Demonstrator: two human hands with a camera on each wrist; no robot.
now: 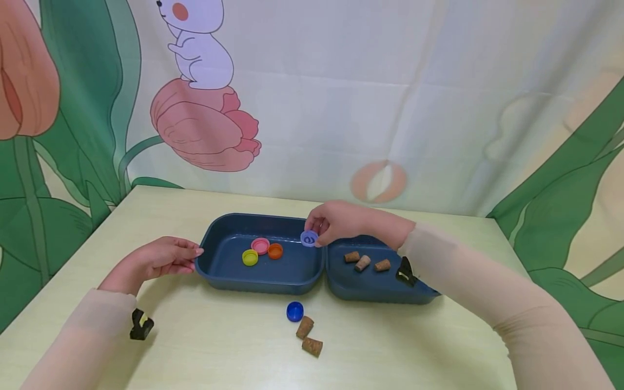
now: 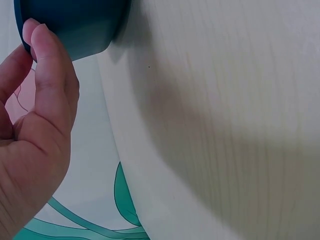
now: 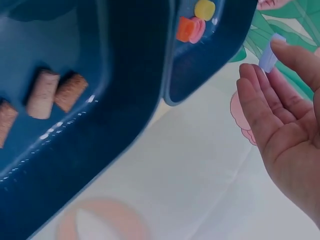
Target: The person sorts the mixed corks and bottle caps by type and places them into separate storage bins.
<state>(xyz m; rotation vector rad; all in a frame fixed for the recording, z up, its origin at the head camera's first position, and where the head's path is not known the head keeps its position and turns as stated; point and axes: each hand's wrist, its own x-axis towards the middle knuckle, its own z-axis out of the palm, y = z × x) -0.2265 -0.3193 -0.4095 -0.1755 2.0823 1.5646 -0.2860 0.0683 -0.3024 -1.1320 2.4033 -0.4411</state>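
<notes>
Right hand (image 1: 341,219) pinches lilac cap (image 1: 308,239) by right end of left tray (image 1: 258,284); left hand (image 1: 163,258) pinches tray's opposite end.

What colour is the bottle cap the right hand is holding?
The bottle cap is pale bluish-purple. It shows best in the head view.

Glossy plastic trays (image 1: 294,269), smooth plastic caps (image 1: 250,257), rough matt corks (image 1: 362,264) (visibly grainy), wood-grained table (image 1: 219,336)
</notes>
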